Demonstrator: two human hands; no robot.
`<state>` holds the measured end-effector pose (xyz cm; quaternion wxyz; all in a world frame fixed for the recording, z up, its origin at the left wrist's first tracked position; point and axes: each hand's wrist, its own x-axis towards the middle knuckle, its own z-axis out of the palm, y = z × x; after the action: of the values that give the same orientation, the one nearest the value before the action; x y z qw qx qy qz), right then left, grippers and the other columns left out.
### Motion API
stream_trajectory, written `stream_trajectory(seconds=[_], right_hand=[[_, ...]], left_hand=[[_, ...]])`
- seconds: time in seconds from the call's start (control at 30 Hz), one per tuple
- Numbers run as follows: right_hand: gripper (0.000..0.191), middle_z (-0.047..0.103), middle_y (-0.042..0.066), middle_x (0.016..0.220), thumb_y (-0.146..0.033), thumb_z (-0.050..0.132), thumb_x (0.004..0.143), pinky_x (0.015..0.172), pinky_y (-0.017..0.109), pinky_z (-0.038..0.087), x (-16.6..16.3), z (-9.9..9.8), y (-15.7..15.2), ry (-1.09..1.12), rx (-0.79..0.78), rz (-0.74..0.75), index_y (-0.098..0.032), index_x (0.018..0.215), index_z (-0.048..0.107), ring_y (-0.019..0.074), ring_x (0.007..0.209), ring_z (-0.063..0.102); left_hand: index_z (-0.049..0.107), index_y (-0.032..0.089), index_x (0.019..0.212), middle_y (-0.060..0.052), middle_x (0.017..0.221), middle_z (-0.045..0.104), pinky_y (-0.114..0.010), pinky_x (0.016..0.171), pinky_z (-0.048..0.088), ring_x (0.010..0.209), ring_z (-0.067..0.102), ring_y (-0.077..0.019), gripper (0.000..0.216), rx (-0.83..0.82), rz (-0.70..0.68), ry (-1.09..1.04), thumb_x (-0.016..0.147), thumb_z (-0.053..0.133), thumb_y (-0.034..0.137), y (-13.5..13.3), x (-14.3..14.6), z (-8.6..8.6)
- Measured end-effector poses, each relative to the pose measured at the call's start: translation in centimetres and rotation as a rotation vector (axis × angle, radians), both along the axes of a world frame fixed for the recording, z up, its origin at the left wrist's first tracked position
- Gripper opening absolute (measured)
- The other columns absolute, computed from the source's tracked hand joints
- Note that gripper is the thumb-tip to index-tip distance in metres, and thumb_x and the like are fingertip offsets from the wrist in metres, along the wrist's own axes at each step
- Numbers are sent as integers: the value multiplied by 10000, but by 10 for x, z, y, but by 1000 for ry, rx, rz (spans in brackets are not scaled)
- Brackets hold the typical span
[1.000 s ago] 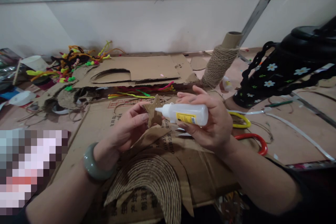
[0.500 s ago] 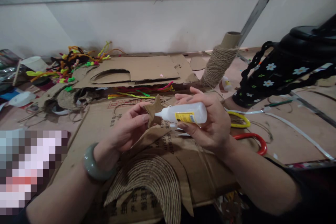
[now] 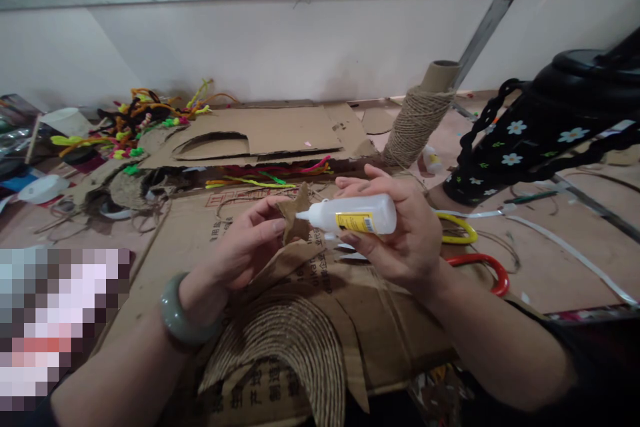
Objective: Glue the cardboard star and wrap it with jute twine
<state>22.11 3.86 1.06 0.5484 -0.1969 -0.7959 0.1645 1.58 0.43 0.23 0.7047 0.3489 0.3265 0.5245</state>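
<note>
My left hand (image 3: 250, 237) pinches a small cardboard star (image 3: 296, 213) by its left points. In my right hand (image 3: 405, 227) lies a clear glue bottle (image 3: 357, 215) with a yellow label, held nearly level. Its narrow white nozzle points left and reaches the face of the star; whether glue is coming out is too small to tell. Beneath both hands is a printed cardboard sheet (image 3: 175, 240). A crescent covered in curved rows of twine (image 3: 300, 333) rests on it nearer to me. Scissors (image 3: 493, 270) with a red handle lie partly hidden under my right hand.
A twine spool (image 3: 420, 117) stands tilted at the back right, beside a black flowered bottle (image 3: 530, 130). Cut cardboard (image 3: 295, 123) lies behind my hands. Colourful pipe cleaners (image 3: 145, 110) are heaped at the back left. A white lid (image 3: 43, 189) is at far left.
The glue bottle has shifted very slightly right with my right hand. The star has turned a little in my left hand. Everything else stays where it was.
</note>
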Motion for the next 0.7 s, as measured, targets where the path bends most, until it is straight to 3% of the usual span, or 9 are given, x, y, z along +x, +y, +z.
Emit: stream_trajectory(seconds=[0.4, 0.57, 0.7], right_hand=[[428, 658, 46, 981, -236, 705, 705, 1046, 515, 336, 1, -1, 3, -4, -18, -107, -227, 1070, 483, 233, 988, 645], [439, 663, 34, 1002, -273, 700, 719, 1050, 509, 331, 0, -1, 0, -26, -33, -17, -253, 1088, 465, 226, 1016, 640], [427, 664, 34, 1026, -279, 687, 736, 1048, 508, 336, -2, -1, -2, 10, -60, 27, -261, 1093, 454, 223, 1033, 635]], left_hand=[[672, 180, 941, -31, 888, 712, -251, 723, 541, 784, 669, -157, 251, -11, 17, -2, 694, 719, 175, -1, -2, 3], [671, 176, 893, -18, 848, 709, -234, 694, 531, 732, 653, -130, 222, -23, 48, -12, 679, 726, 155, 1, 0, 1], [667, 180, 924, -32, 891, 702, -288, 758, 521, 791, 651, -160, 235, 3, 18, 21, 695, 722, 186, 1, 1, -3]])
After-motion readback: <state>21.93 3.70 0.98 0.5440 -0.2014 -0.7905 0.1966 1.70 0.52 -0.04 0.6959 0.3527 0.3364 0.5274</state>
